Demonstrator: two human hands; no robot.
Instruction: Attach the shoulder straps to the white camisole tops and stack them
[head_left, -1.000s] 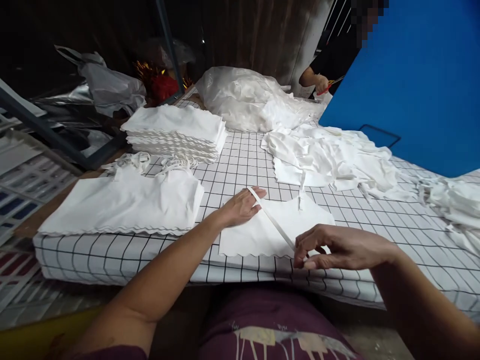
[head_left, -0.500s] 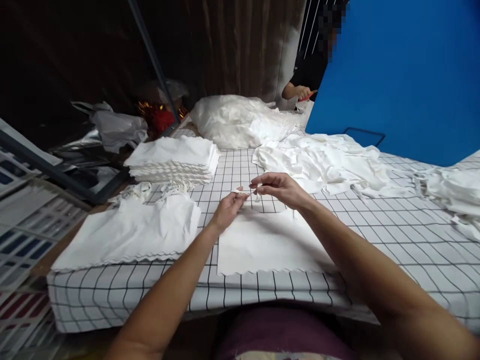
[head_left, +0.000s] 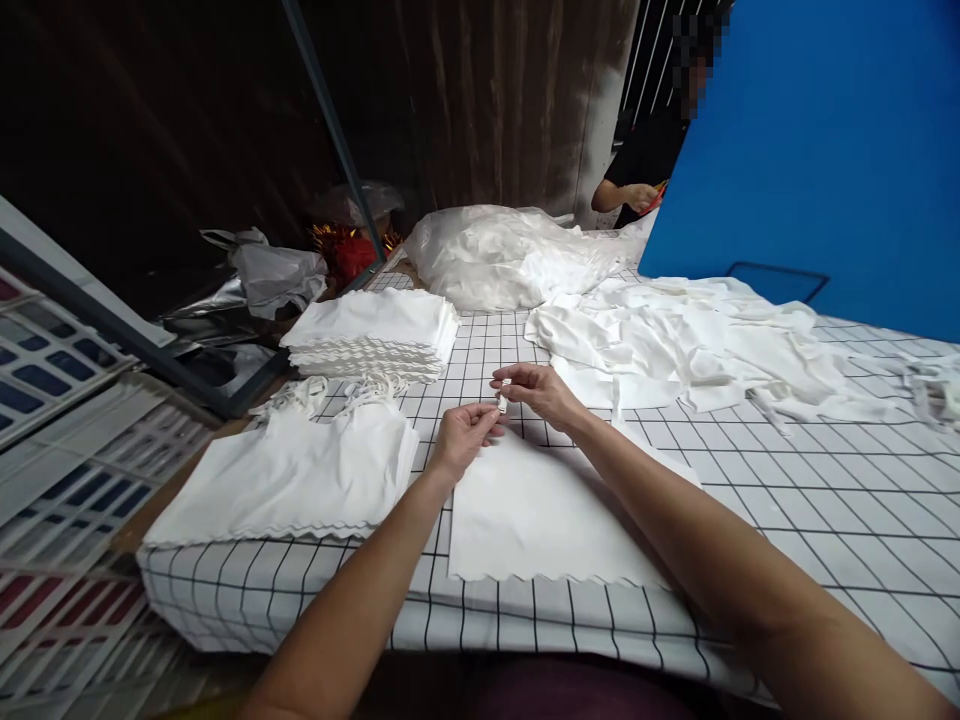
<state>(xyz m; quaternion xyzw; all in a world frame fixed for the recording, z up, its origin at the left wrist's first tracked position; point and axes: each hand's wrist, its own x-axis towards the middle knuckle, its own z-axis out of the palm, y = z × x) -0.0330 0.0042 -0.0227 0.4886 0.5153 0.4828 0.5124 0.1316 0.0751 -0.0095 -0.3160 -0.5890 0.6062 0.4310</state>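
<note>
A white strappy top (head_left: 555, 525) lies flat in front of me, its wavy hem towards the table's front edge. My left hand (head_left: 466, 438) is closed, thumb and fingers pinching one narrow white strap (head_left: 503, 402) at the top's upper left. Just above and to the right, my right hand (head_left: 546, 396) is closed on the same strap, fingertips nearly meeting the left ones. The top's other strap (head_left: 616, 400) stretches up on the right side, beyond my right wrist. What exactly lies between the fingertips is partly hidden.
Similar white tops (head_left: 292, 475) with bunched straps lie at left, behind them a folded white stack (head_left: 371, 330). A clear plastic bag (head_left: 510, 255) and loose white cloth pieces (head_left: 675, 340) lie farther back. A blue panel (head_left: 817, 170) rises at right; beside it shows a co-worker's hand (head_left: 640, 196).
My left hand has turned and closed more around the strap, and the right hand's fingers have drawn in close above it. The whole view has shifted slightly.
</note>
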